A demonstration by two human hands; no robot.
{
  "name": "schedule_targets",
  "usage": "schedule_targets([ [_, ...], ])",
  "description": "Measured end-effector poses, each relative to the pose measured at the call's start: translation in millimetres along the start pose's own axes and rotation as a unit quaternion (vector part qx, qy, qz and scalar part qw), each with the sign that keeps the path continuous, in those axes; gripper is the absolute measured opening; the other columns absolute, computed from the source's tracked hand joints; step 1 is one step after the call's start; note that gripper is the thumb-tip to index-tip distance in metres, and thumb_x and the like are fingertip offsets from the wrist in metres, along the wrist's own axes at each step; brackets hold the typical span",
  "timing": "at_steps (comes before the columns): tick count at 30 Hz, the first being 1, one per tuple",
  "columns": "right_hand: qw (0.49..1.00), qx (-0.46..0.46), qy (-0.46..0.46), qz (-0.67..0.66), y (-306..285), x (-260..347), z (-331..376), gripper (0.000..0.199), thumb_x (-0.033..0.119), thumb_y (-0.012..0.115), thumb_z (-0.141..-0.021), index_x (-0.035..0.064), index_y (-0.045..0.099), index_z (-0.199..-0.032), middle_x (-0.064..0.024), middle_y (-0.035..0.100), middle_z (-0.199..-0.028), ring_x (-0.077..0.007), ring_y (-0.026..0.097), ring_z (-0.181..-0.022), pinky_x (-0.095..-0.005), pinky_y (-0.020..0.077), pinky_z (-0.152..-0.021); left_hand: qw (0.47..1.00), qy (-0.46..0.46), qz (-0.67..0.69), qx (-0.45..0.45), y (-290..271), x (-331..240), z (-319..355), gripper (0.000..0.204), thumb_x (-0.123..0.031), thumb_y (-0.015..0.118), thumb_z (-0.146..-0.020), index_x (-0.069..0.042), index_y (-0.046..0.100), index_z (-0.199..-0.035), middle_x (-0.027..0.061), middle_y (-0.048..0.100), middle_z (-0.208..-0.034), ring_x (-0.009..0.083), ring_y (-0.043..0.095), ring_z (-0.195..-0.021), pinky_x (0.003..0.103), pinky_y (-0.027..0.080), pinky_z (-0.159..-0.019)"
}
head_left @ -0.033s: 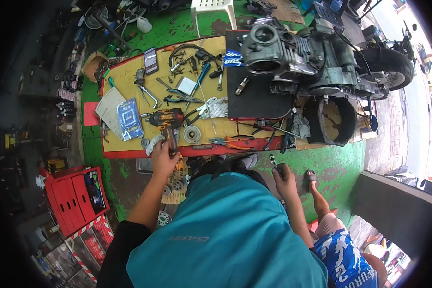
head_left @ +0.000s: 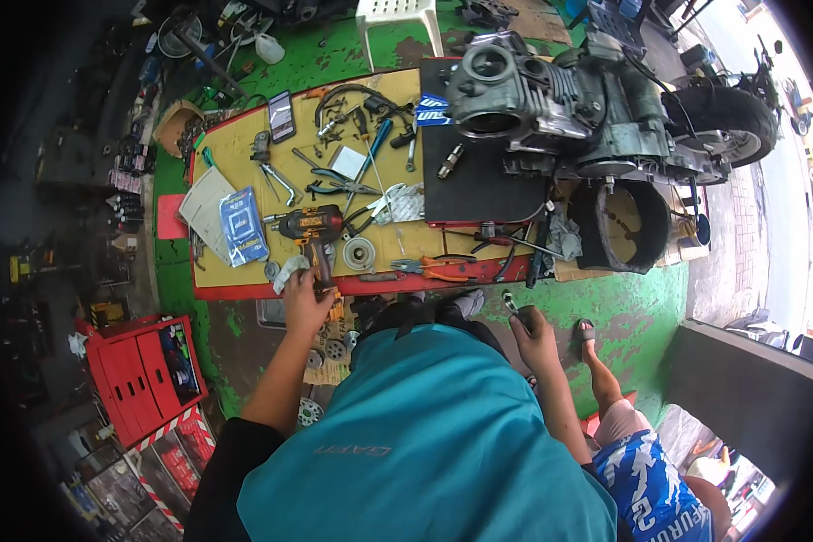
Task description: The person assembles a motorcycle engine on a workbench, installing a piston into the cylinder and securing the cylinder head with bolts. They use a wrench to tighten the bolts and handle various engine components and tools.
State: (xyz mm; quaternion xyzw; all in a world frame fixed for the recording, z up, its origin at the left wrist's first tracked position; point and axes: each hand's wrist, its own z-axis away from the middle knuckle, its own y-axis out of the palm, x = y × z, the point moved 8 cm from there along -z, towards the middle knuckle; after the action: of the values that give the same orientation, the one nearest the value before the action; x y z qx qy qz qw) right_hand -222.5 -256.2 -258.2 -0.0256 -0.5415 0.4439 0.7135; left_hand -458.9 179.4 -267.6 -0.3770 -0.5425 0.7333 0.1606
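Note:
At the table's front edge, my left hand [head_left: 308, 305] has its fingers and thumb around the lower handle of a black and yellow cordless impact wrench [head_left: 312, 223]. A crumpled grey rag [head_left: 289, 269] lies against those fingers. Right of the wrench sits a round metal pulley-like part [head_left: 359, 254]. My right hand [head_left: 536, 334], off the table to the right, is closed on a ratchet wrench [head_left: 509, 300]; the metal head sticks out past the fingers, and the palm hides the rest. Orange-handled pliers [head_left: 438, 270] lie along the front edge between my hands.
A large metal engine [head_left: 551, 108] stands at the table's right, above a dark round drum [head_left: 619, 226]. Pliers, screwdrivers, a phone [head_left: 282, 117] and a blue packet [head_left: 244, 230] cover the yellow tabletop. A red tool cabinet [head_left: 144, 375] stands at left; another person's leg [head_left: 601, 379] is close on my right.
The table and everything on it shift very slightly left in the picture. My left fingers sit a little lower on the impact wrench's handle; my right hand keeps its hold.

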Motion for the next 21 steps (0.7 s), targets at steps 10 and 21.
schedule_targets([
  [10, 0.996, -0.001, -0.084, 0.037, -46, -9, -15, 0.027, 0.016, 0.07, -0.098, 0.0035, 0.072, -0.122, -0.0219, 0.073, -0.11, -0.0395, 0.072, -0.094, -0.0442, 0.0566, -0.079, 0.991, -0.107, -0.058, 0.05, 34, 33, 18, 0.07, -0.029, 0.084, -0.082, -0.007, 0.057, -0.143, 0.0223, 0.057, -0.138, 0.0448, 0.05, -0.131, 0.054, 0.044, -0.112],
  [21, 0.998, 0.007, -0.034, 0.044, -80, -34, 9, 0.026, 0.013, 0.071, -0.095, 0.0039, 0.072, -0.119, -0.0211, 0.072, -0.106, -0.039, 0.072, -0.097, -0.0451, 0.0561, -0.082, 0.974, -0.213, -0.069, 0.038, 34, 29, 16, 0.06, -0.034, 0.079, -0.087, -0.01, 0.059, -0.138, 0.0177, 0.057, -0.141, 0.0412, 0.05, -0.134, 0.055, 0.048, -0.107],
])
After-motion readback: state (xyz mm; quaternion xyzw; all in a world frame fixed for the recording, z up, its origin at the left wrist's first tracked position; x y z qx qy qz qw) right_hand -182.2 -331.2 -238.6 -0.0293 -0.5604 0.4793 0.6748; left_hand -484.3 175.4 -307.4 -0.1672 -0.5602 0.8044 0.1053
